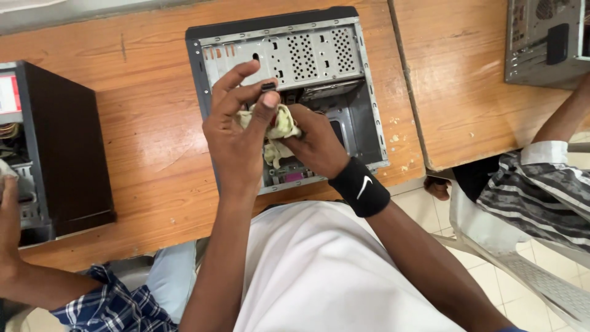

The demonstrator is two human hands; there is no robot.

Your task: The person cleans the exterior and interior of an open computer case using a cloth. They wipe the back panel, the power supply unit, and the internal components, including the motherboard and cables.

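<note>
Open computer case [289,67] lies on its side on the wooden surface [153,141], side panel off, grey metal inside, perforated drive cage at the far end, a bit of board with a purple connector at the near edge. Cloth [276,126], pale yellowish and crumpled, sits over the middle of the case opening between both hands. Left hand [236,132]: thumb and forefinger pinch a small dark part [268,86] above the cloth, other fingers spread; grip narrow, closed on that part. Right hand [316,144], black wristband [359,186] on the wrist, grip closed on the cloth, bunching it against the left hand.

Room: the case's near edge is close to the surface edge, right by the person's torso. Bare wood to the left of the case up to a second, dark case [61,147]. On the right a seam splits this surface from a neighbouring one, which carries a third case [544,40], cut off by the frame.

Hidden: hands and cloth cover most of the board; can't tell what the small part is. Another person's hand [9,209] at the left edge, a striped sleeve [541,184] at right, both partly out of frame.
</note>
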